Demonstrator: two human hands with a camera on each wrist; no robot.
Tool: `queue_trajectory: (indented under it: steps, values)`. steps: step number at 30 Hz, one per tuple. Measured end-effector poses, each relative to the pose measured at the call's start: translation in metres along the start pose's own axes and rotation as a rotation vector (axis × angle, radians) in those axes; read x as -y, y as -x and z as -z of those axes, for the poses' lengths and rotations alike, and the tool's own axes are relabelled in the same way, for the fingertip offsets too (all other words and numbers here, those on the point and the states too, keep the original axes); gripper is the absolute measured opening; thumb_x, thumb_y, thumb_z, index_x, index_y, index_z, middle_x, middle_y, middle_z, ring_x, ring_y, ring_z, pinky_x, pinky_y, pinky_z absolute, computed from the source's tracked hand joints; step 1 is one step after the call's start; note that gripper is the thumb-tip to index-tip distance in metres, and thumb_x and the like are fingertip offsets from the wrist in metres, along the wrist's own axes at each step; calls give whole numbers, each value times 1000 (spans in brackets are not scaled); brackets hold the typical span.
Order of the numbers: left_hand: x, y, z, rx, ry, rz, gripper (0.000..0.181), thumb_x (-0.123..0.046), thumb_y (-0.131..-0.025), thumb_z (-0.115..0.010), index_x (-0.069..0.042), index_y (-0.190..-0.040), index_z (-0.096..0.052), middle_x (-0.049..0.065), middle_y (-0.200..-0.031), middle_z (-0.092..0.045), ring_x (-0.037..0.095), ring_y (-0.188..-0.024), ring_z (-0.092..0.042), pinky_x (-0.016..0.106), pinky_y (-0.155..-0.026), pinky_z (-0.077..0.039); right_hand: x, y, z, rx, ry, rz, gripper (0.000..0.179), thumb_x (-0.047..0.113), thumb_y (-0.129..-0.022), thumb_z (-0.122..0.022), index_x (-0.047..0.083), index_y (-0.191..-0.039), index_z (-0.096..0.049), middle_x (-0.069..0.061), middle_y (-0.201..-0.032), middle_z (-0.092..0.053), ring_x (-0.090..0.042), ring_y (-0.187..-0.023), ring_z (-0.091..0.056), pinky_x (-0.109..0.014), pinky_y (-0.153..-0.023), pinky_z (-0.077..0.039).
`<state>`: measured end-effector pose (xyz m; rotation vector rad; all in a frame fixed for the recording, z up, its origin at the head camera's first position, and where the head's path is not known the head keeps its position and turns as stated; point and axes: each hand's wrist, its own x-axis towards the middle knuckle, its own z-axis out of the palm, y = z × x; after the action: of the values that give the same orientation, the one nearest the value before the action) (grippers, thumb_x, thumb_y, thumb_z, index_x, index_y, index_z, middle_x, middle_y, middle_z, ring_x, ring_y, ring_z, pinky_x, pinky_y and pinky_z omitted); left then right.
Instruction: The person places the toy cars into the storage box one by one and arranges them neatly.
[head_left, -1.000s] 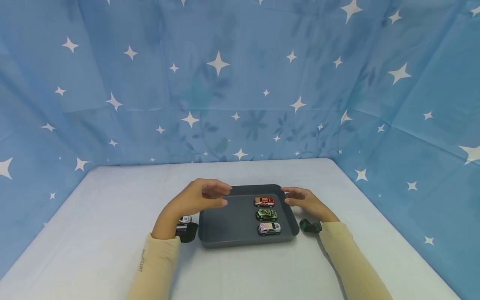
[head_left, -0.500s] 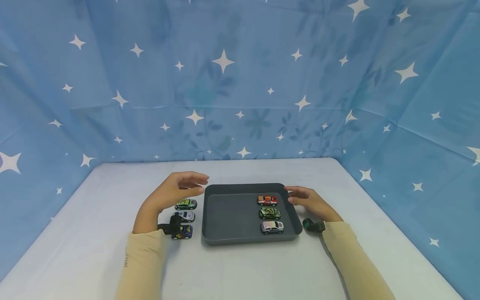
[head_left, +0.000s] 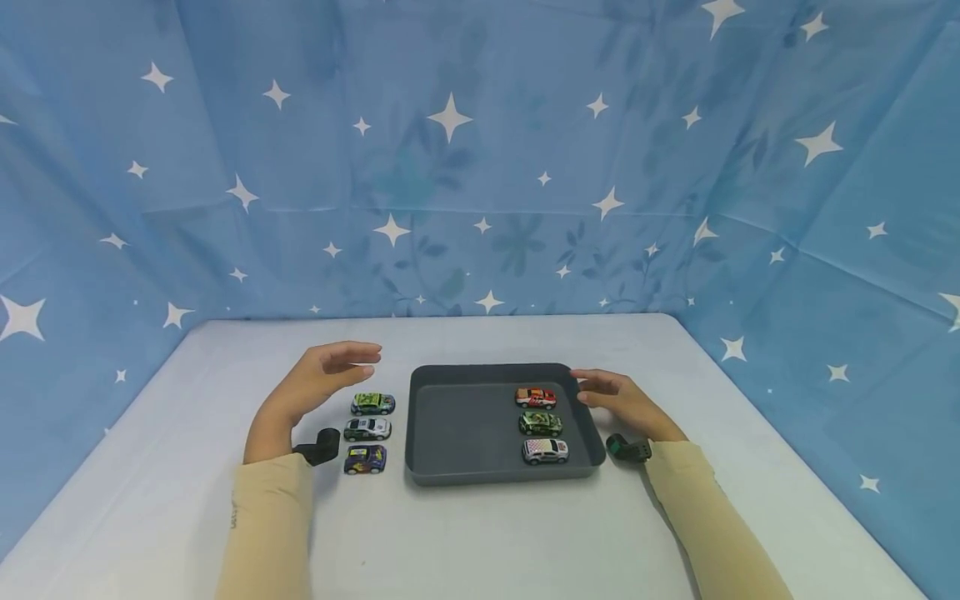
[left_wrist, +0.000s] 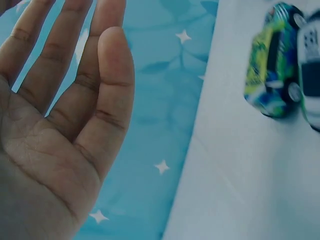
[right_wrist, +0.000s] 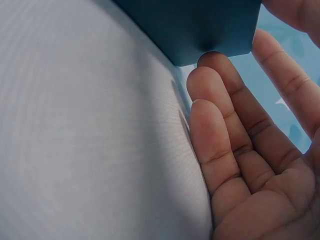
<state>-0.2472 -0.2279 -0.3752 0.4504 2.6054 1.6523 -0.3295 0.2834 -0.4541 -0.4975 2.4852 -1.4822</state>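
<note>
My left hand (head_left: 311, 383) is raised over the table, left of a green toy car (head_left: 372, 403), with nothing in it. Its palm and parted fingers show in the left wrist view. Below the green car, a white toy car (head_left: 367, 429) and a dark blue toy car (head_left: 365, 459) complete a column. My right hand (head_left: 618, 404) rests at the right wall of a dark grey tray (head_left: 457, 429). In the right wrist view its fingertips touch the tray's outer side (right_wrist: 200, 25). Inside the tray are a red toy car (head_left: 536, 398), a camouflage toy car (head_left: 541, 423) and a silver toy car (head_left: 546, 451).
A white cloth (head_left: 465, 542) covers the table. Blue curtains (head_left: 495, 167) with white stars stand behind it and along the right side. A dark wrist camera (head_left: 318, 447) sits on the left wrist, close to the outer cars, and another (head_left: 628, 448) on the right.
My left hand has moved left, away from the tray's left edge, uncovering the column of cars outside it. My right hand stays at the tray's right side.
</note>
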Motion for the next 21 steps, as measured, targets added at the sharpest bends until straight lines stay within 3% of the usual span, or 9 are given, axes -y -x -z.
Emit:
queue_trajectory:
  steps: [5, 11, 17, 21]
  values:
    - [13, 1, 2, -24, -14, 70, 51, -23, -107, -71, 0, -151, -59, 22, -152, -61, 44, -142, -56, 68, -119, -37, 0, 0, 0, -7, 8, -1, 61, 22, -105, -72, -3, -157, -52, -30, -159, -50, -49, -141, -53, -71, -121, -32]
    - [29, 0, 1, -27, -30, 142, 53, -23, -108, -70, 1, -153, -57, 23, -154, -59, 44, -143, -54, 63, -119, -42, 1, 0, 0, -9, 18, -7, 61, 22, -105, -72, -3, -157, -52, -30, -158, -51, -50, -140, -54, -72, -120, -32]
    - [36, 1, 0, -12, -47, 203, 53, -22, -107, -71, 0, -153, -58, 22, -156, -57, 45, -147, -50, 66, -118, -39, 1, 1, -1, -9, 17, -5, 61, 22, -105, -72, -3, -157, -52, -30, -156, -53, -48, -140, -54, -72, -120, -32]
    - [40, 3, 0, 7, -50, 228, 54, -22, -107, -71, 0, -154, -57, 23, -158, -55, 46, -146, -51, 63, -112, -46, 2, 1, -1, -7, 28, 2, 60, 22, -105, -72, -3, -156, -52, -29, -155, -54, -48, -140, -55, -72, -119, -33]
